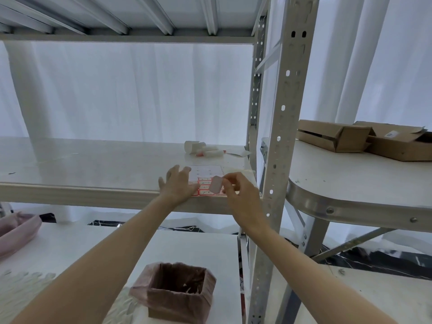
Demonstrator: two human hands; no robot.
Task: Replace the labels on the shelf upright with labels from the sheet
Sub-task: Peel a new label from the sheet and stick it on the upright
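A label sheet (207, 177) with red-bordered labels lies at the front right of the middle shelf (93, 164). My left hand (178, 184) rests flat on the sheet's left part, fingers spread. Just above the sheet, my right hand (239, 190) pinches a small pale label (215, 184) between thumb and fingers, lifted off the sheet. The perforated grey shelf upright (279, 146) stands immediately right of my right hand; I see no labels on its visible face.
Small white tubes and a roll (202, 149) lie at the back of the shelf. A box lined with a pink bag (175, 291) sits on the lower shelf. Cardboard boxes (364, 139) rest on a round-cornered table (350, 183) to the right.
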